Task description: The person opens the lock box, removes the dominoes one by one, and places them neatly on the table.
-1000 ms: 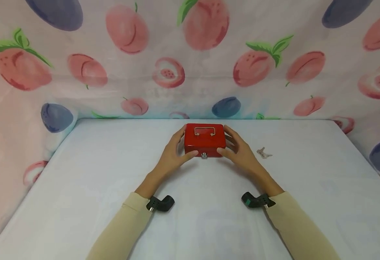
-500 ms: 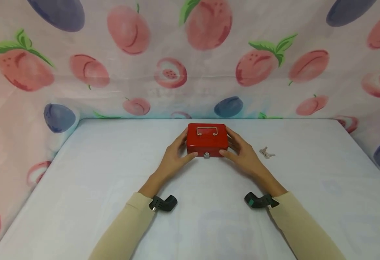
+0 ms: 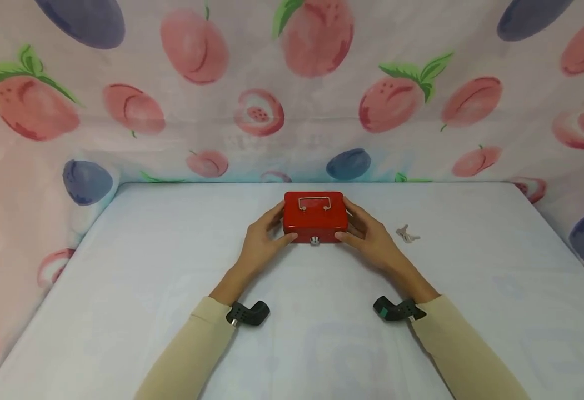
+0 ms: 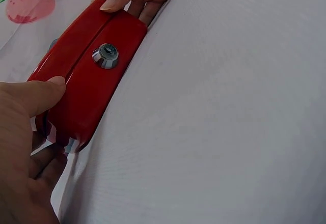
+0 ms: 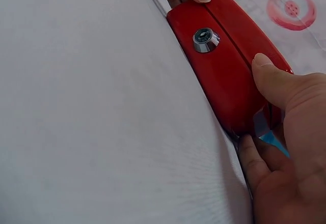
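A red metal cash box (image 3: 315, 216) with a folding handle (image 3: 314, 203) on its lid rests at the back middle of the white table. Its round silver lock (image 4: 106, 55) faces the person. My left hand (image 3: 264, 236) holds the left end, thumb on the front face near the lid seam. At the opposite end, my right hand (image 3: 372, 236) grips in the same way, its thumb (image 5: 270, 76) by the seam. The other fingers lie along the box's sides, partly hidden behind it. The lid is down.
Several small keys (image 3: 408, 234) lie together on the table (image 3: 292, 344) to the right of my right hand. A fruit-print cloth (image 3: 181, 111) hangs behind the table and down both sides. Each wrist wears a black camera mount (image 3: 249, 314).
My left fingers and thumb have shifted slightly left and down along the box's end. The box sits very slightly nearer the person. The keys lie as before.
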`<state>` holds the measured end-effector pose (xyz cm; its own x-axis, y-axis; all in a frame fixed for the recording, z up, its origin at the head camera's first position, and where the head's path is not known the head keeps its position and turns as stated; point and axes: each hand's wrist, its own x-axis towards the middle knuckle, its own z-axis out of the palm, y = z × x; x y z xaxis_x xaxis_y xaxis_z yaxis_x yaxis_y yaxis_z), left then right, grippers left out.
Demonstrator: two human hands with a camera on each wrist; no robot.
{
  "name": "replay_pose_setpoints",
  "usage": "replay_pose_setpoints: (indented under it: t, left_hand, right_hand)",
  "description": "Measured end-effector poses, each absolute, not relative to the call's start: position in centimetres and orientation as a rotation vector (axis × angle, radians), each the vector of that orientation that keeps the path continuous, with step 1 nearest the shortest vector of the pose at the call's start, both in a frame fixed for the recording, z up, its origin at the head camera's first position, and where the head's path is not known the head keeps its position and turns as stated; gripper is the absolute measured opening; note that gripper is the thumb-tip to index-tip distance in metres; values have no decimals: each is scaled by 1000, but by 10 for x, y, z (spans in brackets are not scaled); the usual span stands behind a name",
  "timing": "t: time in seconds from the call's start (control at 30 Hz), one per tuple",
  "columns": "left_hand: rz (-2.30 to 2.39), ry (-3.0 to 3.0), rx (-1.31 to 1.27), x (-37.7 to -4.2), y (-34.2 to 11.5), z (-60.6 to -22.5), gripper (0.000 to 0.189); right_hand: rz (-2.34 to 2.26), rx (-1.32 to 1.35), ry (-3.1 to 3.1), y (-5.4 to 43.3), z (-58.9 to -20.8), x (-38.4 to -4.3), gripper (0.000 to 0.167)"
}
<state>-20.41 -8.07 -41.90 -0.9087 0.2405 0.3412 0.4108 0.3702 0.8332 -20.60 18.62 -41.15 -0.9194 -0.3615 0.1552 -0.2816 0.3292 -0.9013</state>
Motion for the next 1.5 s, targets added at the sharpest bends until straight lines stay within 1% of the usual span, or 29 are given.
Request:
replay_pose_setpoints:
  t: [0.13, 0.27, 0.43, 0.63, 0.67, 0.8, 1.07, 1.33, 1.4, 1.5]
  left_hand:
    - [-1588, -2440, -552, -203, -82, -418, 69]
    - [-1605, -2461, -520, -202, -84, -418, 66]
    - [-1641, -2445, -552, -204, -86, -419, 63]
    - [-1635, -2449, -606, -205, -89, -418, 65]
    - [-1647, -2450, -617, -202, -88, -413, 64]
    - [-1666, -2450, -649, -202, -90, -412, 60]
    - [-1611, -2496, -679, -203, -94, -416, 59]
    - [-1564, -2493, -747, -202, -96, -415, 50]
    - [-1551, -2510, -747, -201, -97, -415, 52]
    - [-1525, -2537, -752, -199, -98, -414, 59]
  right_hand:
    - [-1681, -630, 2502, 186, -411, -207, 79]
    - [-1666, -593, 2506, 185, -410, -204, 78]
    - [-1652, -577, 2510, 185, -410, -202, 78]
    - [-1670, -586, 2482, 184, -408, -201, 79]
    - [-1670, -587, 2481, 184, -408, -201, 79]
    - [-1663, -582, 2482, 183, -407, -200, 78]
    - [-1642, -609, 2502, 182, -410, -199, 79]
    - [-1599, -586, 2529, 181, -410, -195, 78]
    - [-1587, -581, 2540, 182, -409, -193, 78]
    - [-1572, -575, 2543, 182, -406, -191, 78]
